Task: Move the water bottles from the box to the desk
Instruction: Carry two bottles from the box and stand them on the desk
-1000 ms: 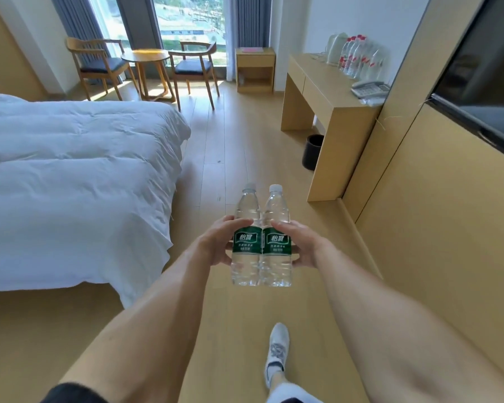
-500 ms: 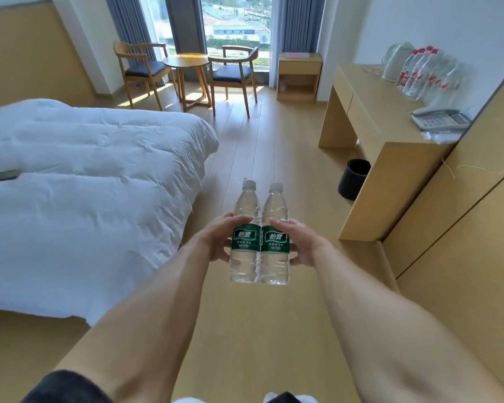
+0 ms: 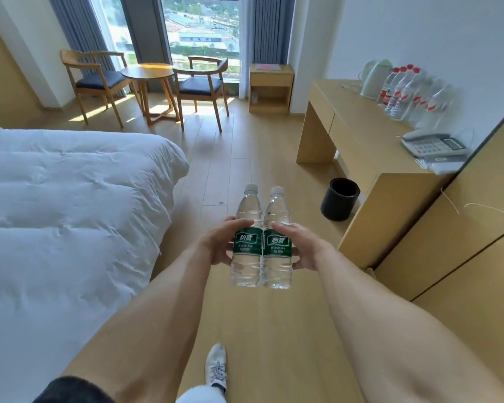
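Two clear water bottles with green labels and white caps stand upright side by side in mid-air above the wooden floor. My left hand [image 3: 217,242] grips the left bottle [image 3: 246,239] and my right hand [image 3: 304,245] grips the right bottle [image 3: 277,242]. The two bottles touch each other. The wooden desk [image 3: 358,135] stands ahead on the right, against the wall. Several red-capped water bottles [image 3: 402,91] stand in a row at its back. No box is in view.
A white kettle [image 3: 373,78] and a phone [image 3: 434,145] sit on the desk. A black bin [image 3: 339,203] stands on the floor beside it. The white bed [image 3: 70,205] fills the left. Two chairs, a round table [image 3: 147,72] and a small cabinet [image 3: 271,88] stand by the window.
I have walked forward between the bed and the wall; the desk is nearer and larger in view. Both hands hold the bottles the same way as before.
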Tool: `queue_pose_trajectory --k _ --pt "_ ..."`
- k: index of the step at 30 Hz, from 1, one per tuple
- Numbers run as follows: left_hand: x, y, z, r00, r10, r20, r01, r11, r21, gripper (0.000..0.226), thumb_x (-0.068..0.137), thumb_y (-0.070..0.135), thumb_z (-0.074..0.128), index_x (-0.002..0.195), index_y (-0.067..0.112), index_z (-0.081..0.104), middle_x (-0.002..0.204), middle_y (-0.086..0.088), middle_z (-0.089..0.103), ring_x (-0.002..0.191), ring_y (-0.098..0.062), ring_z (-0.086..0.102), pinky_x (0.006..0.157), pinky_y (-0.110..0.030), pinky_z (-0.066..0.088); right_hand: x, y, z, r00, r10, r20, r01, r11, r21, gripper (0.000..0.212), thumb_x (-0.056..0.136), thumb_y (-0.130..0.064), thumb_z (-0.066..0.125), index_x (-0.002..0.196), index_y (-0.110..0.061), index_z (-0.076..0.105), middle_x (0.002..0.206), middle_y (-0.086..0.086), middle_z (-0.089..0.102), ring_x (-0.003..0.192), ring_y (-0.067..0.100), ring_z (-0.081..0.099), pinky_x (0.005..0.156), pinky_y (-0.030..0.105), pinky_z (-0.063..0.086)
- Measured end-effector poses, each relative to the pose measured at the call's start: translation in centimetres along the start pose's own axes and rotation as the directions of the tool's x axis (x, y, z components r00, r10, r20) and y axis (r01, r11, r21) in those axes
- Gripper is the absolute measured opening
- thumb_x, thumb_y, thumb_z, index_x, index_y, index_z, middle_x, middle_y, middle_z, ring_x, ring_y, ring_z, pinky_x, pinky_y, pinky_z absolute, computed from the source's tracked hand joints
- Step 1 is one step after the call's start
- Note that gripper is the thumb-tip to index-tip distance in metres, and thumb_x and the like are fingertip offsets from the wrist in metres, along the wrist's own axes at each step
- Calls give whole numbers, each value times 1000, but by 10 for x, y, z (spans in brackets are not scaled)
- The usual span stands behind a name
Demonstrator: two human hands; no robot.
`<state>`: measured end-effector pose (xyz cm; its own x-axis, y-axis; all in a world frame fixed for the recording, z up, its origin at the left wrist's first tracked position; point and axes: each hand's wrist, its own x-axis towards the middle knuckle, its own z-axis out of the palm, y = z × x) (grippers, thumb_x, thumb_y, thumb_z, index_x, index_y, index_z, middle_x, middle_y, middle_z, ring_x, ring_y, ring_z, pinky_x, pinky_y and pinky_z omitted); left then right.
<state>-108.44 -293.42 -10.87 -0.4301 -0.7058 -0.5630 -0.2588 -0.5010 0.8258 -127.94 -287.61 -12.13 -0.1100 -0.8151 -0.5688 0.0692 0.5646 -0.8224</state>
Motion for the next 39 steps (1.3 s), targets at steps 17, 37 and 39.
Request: queue_pose_trajectory --k 17,37,39 --pt "240 180 -87 993 -27 119 17 996 91 40 95 37 65 127 18 52 113 -11 64 102 -32 64 91 -67 51 210 -167 -21 983 63 -174 -42 992 121 45 86 -46 74 122 -24 59 112 5 72 105 26 68 100 58 48" --pt "507 365 -96 997 -60 -45 64 993 99 35 94 36 65 122 19 55 111 -10 65 102 -32 65 89 -66 52 491 -337 -141 997 66 -26 -62 991 122 49 81 -49 77 122 -26 60 112 5 73 103 27 68 92 53 54" --pt "530 377 -91 998 -61 -25 63 992 106 34 94 37 65 122 20 56 112 -11 65 103 -33 65 88 -66 53 506 -345 -156 997 73 -39 -67 988 138 48 82 -48 77 122 -26 61 112 6 73 104 28 68 94 55 53"
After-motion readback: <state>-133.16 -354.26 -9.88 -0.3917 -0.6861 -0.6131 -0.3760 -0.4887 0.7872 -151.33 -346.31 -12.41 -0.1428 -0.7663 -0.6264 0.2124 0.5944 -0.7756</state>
